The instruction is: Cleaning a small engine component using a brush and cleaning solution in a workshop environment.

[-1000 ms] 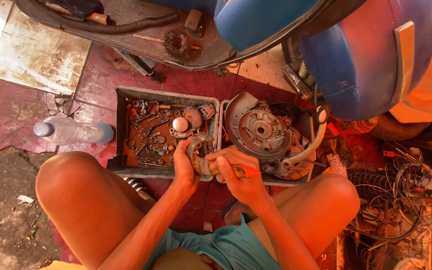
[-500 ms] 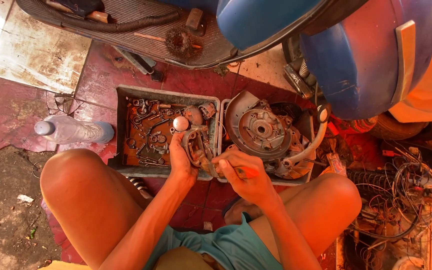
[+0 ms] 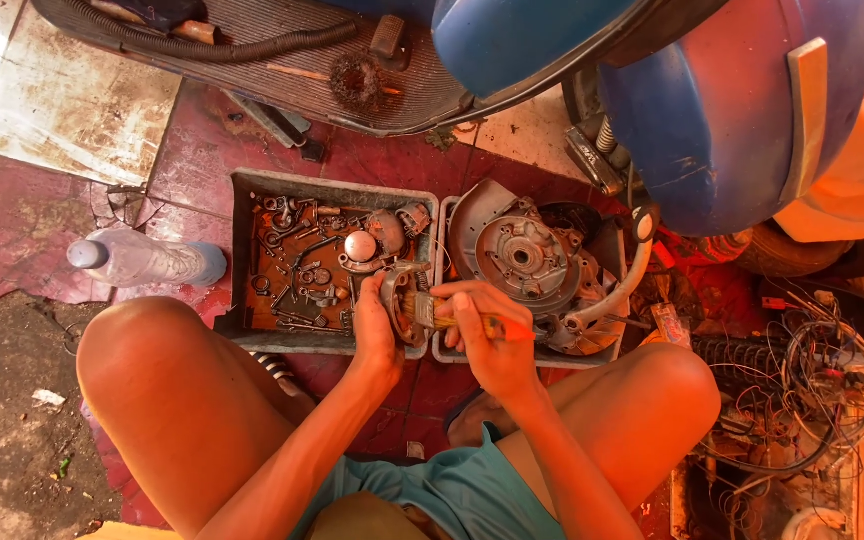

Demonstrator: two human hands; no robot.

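Scrubbing is the step in hand, by the look of it: the right hand grips a small brush with its fingers curled shut around the orange handle, and the bristles touch a dirty curved metal part. The left hand wraps its fingers around that part from the 9 o'clock side and holds it up over the rims where two trays meet. The grey tray, at 9 o'clock from the hands, is full of small rusty bits and a round shiny cap. At 2 o'clock from the hands sits a big round engine piece in the other tray. A clear plastic bottle lies on the red floor far out at 9 o'clock. A blue scooter body hangs over it all at 1 o'clock. I think the next move calls for a firm hold with the left hand, short brush strokes, and turning the part so the dirty spots face the bristles.
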